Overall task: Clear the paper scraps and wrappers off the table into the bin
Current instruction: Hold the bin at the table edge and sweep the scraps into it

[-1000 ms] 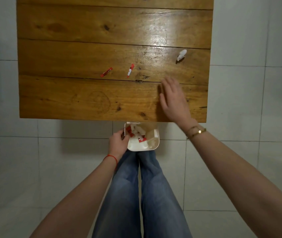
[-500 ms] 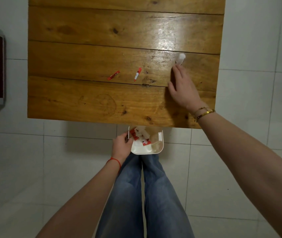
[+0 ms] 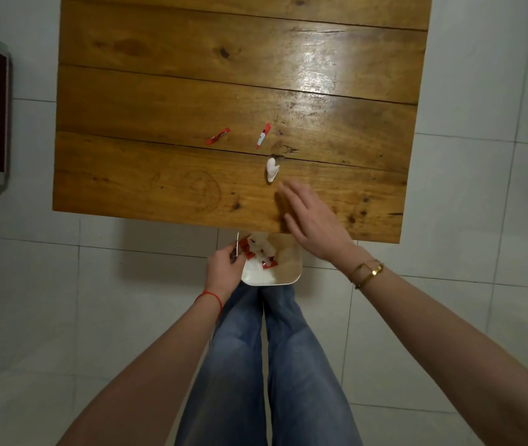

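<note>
Our left hand pinches the white bin's rim below the desk, while our right hand lies spread, fingers flat, just near of the white paper scrap.

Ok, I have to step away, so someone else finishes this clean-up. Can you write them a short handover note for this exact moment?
Left hand: grip shut on the rim of the white plastic bin, held just below the near edge of the wooden plank table.
Right hand: open, flat over the near edge, holding nothing.
Crumpled white paper scrap: loose on the table, just beyond the right fingertips.
Two red-and-white wrappers: further back, mid-table.
Done: several scraps and wrappers already lie in the bin.
Left: sweep in the white scrap, then both wrappers.
</note>
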`<state>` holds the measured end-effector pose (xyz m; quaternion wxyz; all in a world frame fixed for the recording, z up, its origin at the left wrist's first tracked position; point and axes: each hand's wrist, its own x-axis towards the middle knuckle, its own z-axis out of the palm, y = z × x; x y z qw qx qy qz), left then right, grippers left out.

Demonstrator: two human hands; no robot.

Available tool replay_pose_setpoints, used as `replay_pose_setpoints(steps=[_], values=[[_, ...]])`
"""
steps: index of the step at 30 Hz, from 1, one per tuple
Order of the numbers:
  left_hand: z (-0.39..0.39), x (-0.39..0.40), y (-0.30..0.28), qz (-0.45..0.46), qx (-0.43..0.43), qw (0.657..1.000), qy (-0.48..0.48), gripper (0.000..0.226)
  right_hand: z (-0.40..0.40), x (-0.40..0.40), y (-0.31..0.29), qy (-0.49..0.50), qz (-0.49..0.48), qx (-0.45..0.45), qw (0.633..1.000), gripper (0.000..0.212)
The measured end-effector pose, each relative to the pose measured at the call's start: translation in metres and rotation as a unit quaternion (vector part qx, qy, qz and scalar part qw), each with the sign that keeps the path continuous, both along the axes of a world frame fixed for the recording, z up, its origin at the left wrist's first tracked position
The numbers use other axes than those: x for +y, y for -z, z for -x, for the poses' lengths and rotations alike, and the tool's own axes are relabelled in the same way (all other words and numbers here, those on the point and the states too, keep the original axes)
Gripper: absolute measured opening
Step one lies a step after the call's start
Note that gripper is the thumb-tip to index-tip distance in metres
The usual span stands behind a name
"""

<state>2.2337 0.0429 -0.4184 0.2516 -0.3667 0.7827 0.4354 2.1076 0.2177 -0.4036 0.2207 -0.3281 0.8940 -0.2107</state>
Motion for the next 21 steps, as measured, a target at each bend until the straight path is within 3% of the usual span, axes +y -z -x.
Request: replay_pose_setpoints(steps=[5, 10, 21], values=[[-0.003, -0.002, 0.000, -0.009, 0.015, 1.000, -0.010, 0.020, 0.041, -0.020, 0.001, 0.050, -0.019, 0.018, 0.998, 0.058], [-0.005, -0.006, -0.001, -0.019, 0.005, 1.000, -0.022, 0.026, 0.040, -0.037, 0.006, -0.047, -0.042, -0.011, 0.998, 0.058], [-0.014, -0.022, -0.002, -0.016, 0.003, 0.999, -0.041, 0.020, -0.056, -0.021, 0.010, -0.239, -0.027, -0.044, 0.970, 0.058]])
